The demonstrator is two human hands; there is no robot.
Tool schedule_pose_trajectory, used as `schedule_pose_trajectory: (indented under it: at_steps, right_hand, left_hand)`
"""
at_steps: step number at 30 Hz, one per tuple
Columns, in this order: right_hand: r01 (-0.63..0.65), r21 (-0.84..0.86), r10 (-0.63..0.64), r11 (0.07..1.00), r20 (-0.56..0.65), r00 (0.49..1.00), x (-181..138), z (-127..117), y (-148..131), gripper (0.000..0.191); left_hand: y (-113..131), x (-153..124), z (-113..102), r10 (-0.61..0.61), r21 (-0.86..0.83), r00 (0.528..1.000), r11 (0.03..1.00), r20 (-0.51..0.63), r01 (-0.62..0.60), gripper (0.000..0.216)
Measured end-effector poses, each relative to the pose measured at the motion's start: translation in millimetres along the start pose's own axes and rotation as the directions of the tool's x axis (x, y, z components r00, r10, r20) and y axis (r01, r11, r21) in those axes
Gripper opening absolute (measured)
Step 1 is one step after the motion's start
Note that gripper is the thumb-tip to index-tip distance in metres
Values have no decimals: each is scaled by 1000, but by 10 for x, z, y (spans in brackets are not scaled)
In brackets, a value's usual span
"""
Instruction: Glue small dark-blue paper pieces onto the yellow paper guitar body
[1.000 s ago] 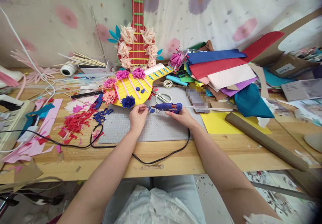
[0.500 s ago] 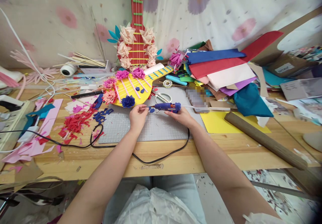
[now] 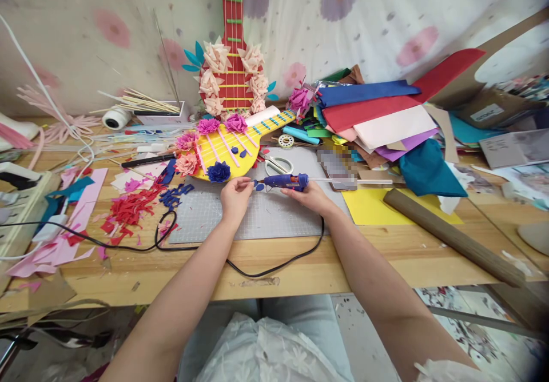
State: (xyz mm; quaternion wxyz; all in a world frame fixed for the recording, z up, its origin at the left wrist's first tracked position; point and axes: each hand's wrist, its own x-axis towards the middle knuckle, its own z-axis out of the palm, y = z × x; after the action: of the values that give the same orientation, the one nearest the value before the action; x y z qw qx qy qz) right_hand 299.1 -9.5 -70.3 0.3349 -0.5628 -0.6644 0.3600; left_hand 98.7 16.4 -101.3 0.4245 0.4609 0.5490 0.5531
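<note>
Head camera shows two bare hands over a grey mat (image 3: 274, 219) on a wooden table (image 3: 364, 262). The left hand (image 3: 234, 199) has its thumb and finger pinched on a small blue petal (image 3: 254, 183). The right hand (image 3: 314, 197) is closed around a blue glue gun (image 3: 286, 182). Its tip points left and is right beside the petal, but I cannot tell if they touch. A long, clear stick (image 3: 362, 181) pokes out of its back end.

Just past the left hand lies a yellow toy guitar (image 3: 243, 166). It has pink flowers and one dark blue flower (image 3: 218, 171) on it. White-handled scissors (image 3: 278, 168) rest near the glue gun. Behind, a red toy guitar (image 3: 234, 84) stands up. Red scraps (image 3: 131, 207) and blue scraps (image 3: 175, 197) lie left of the hands. A pile of coloured paper (image 3: 394, 124) sits at the right.
</note>
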Motion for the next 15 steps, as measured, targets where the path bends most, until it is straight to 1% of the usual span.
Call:
schedule_pose_trajectory:
  at_steps: [6, 15]
  right_hand:
    - [29, 19, -29, 999, 28, 999, 8, -11, 35, 43]
    - [8, 14, -9, 1000, 30, 999, 10, -14, 40, 44]
  left_hand:
    - [-7, 7, 5, -11, -41, 1000, 999, -8, 11, 17]
    - [9, -1, 6, -22, -40, 1000, 999, -2, 22, 17]
